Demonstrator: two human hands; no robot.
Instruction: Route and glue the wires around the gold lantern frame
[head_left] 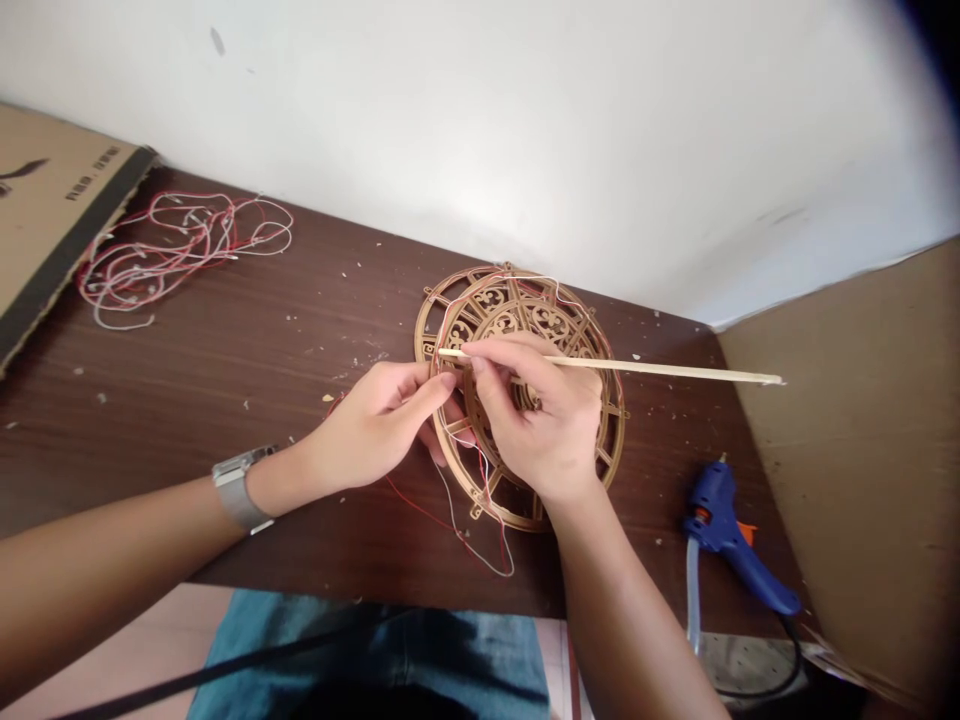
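A round golden fretwork disc [525,310] lies on the dark wooden table [247,350], with thin red and white wires [480,520] running over it and off its near edge. My right hand [544,420] rests on the disc and pinches a long thin wooden stick [675,369] that points right. My left hand [379,420], with a watch on the wrist, presses closed fingers against the disc's left rim and the wires there.
A tangle of red and white wires [172,250] lies at the far left beside a cardboard box [45,220]. A blue glue gun [731,540] lies at the right near the table's front edge. A cardboard sheet [862,450] stands at the right. A white wall rises behind.
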